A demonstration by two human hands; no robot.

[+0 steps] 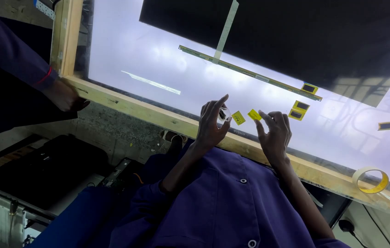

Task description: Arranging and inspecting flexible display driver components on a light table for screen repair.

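A roll of yellow tape [370, 179] lay flat on the wooden frame [158, 117] that edged the lit white panel [158, 59]. A large dark sheet [296, 36] covered the panel's far part, with a long thin circuit strip [250, 73] along its edge. Another person's hand [64, 95], in a dark blue sleeve [11, 50], rested on the frame's corner.

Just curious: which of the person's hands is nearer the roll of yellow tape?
The right hand. It is partway toward the tape roll on the wooden frame; the left hand is farther off, beyond the right.
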